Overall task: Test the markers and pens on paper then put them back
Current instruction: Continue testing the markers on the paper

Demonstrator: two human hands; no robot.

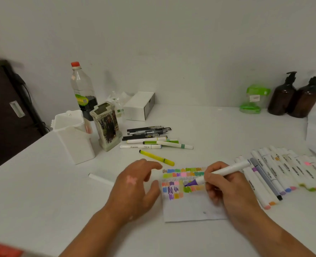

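Observation:
A small sheet of paper [188,208] lies on the white table, its upper half covered in coloured test patches. My right hand [225,190] grips a white marker [225,170] whose purple tip touches the paper. To the left of the sheet, my left hand [135,186] hovers with its fingers spread and relaxed, holding nothing. A white cap [100,179] lies left of that hand. A row of white markers [283,171] lies to the right. More pens and markers [149,139] are piled behind, with a yellow highlighter [156,157] in front of them.
A white pen holder [75,138] and a patterned holder [107,127] stand at the left, with a bottle [83,89] and a white box [140,106] behind. Two brown pump bottles [296,97] and a green container [253,99] stand at the back right. A dark bag [7,112] is at far left.

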